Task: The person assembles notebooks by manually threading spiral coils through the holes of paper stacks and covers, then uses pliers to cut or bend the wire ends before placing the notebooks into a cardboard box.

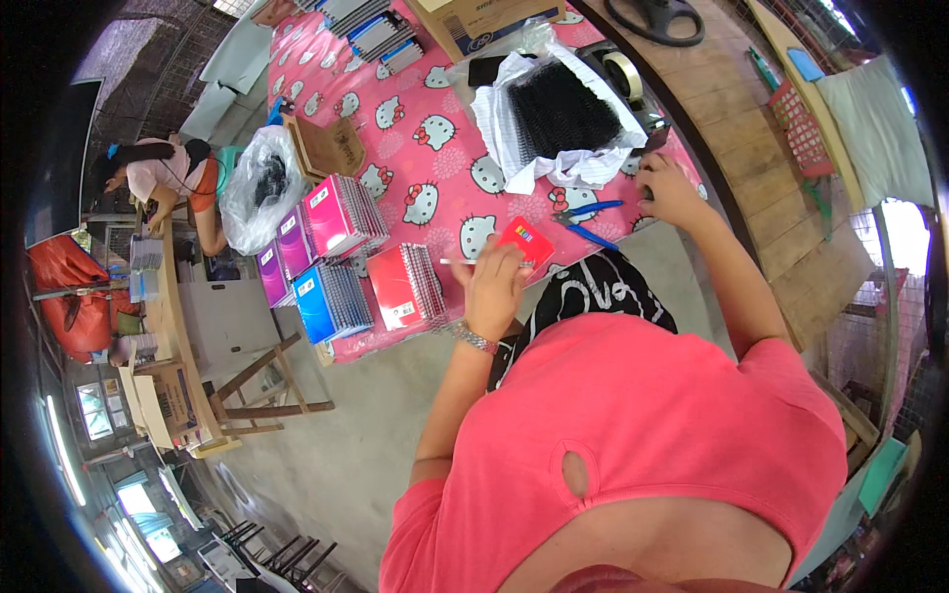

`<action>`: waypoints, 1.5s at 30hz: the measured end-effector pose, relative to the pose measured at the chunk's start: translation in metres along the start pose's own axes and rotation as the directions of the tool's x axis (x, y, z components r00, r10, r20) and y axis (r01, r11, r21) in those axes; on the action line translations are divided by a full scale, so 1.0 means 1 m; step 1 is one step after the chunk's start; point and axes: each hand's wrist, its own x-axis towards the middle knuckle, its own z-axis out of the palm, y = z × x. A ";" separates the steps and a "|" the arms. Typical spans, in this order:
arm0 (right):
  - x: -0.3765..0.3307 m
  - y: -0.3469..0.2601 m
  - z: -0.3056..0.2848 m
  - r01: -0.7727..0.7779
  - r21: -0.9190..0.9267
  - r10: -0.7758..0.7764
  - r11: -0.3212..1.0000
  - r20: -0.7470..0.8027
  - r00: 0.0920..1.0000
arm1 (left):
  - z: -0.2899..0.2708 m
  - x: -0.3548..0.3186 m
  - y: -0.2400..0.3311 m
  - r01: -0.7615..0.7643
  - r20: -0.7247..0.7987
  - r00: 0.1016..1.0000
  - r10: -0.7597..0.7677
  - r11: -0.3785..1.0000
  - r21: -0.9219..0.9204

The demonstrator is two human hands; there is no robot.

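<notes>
My left hand [491,292], wearing a metal watch at the wrist, is closed over the near left part of a small red notebook [529,240] at the table's front edge. A thin white stick-like piece [455,262] juts out beside its fingers; its kind is unclear. My right hand [675,193] is at the table's right side, fingers bent and apart, with nothing visible in it. Between the hands lie blue-handled pliers [593,211], jaws toward the left. Beyond them, black spiral binding coils [560,111] lie in crumpled white paper [519,181].
Stacks of red [405,285], blue [331,301], pink [343,212] and purple notebooks [294,242] stand at the table's left. Behind are a clear plastic bag [259,188], a cardboard box [484,25] and a tape roll [622,74]. Another person [173,173] works at a bench far left.
</notes>
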 end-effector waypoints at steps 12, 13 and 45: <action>-0.013 -0.030 -0.002 -0.013 0.156 0.014 0.988 -0.001 1.000 | -0.006 -0.005 -0.007 0.174 -0.097 0.981 -0.166 0.982 0.070; -0.007 -0.043 -0.009 0.027 0.390 -0.050 0.920 0.050 0.997 | -0.006 -0.004 -0.007 0.142 -0.106 0.985 -0.137 0.989 0.041; 0.074 -0.141 0.006 -0.144 0.965 -0.594 0.218 0.248 0.765 | -0.018 0.004 -0.027 0.212 -0.124 0.965 -0.233 0.964 -0.160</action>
